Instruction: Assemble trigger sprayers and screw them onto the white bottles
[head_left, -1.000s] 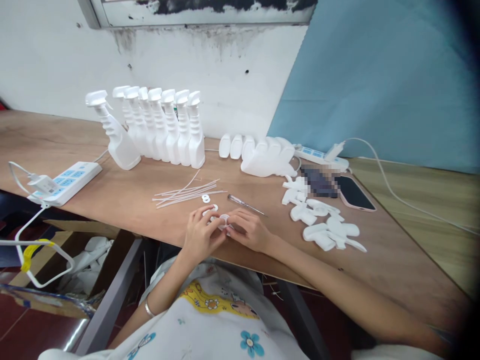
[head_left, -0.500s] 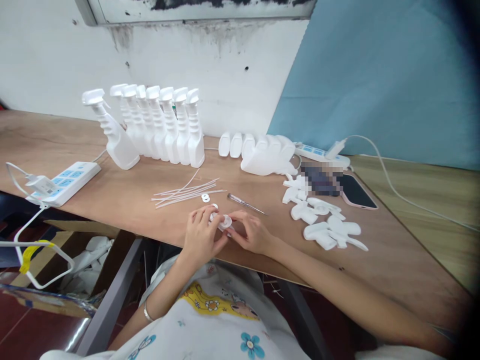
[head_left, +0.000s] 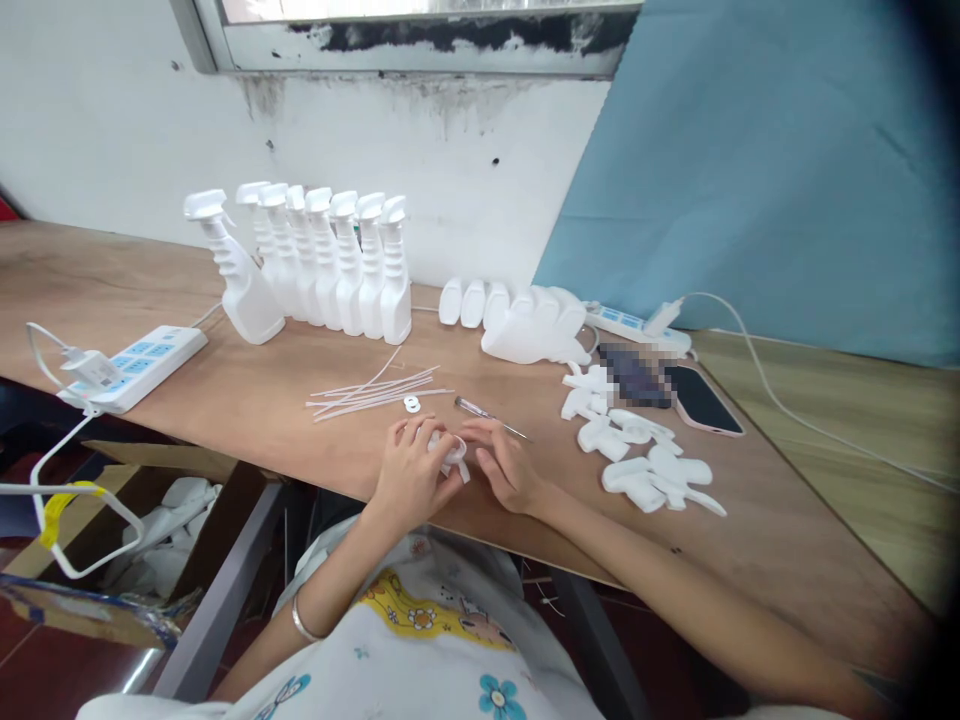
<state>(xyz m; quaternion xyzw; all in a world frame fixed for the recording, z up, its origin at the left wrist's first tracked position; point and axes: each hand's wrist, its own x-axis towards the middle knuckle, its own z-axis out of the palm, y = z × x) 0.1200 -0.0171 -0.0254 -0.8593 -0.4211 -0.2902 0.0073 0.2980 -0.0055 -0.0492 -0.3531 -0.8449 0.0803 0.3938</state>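
Note:
My left hand (head_left: 411, 470) and my right hand (head_left: 504, 462) meet at the near edge of the wooden table (head_left: 247, 390). Both pinch a small white plastic spray-head part (head_left: 452, 455) between their fingertips. A thin metal screwdriver (head_left: 487, 415) lies just beyond my right hand. A white washer ring (head_left: 412, 403) and a bundle of thin white tubes (head_left: 375, 390) lie beyond my left hand.
A row of white spray bottles (head_left: 315, 265) stands at the back, with capless bottles lying (head_left: 525, 315) to their right. White trigger heads (head_left: 645, 455) pile at right beside a phone (head_left: 701, 400). A power strip (head_left: 131, 365) sits at left, a cardboard box (head_left: 142, 520) below the table.
The camera tilted slightly, so everything sits lower in view. My hands stayed together at the table edge, turning the small white part between the fingers.

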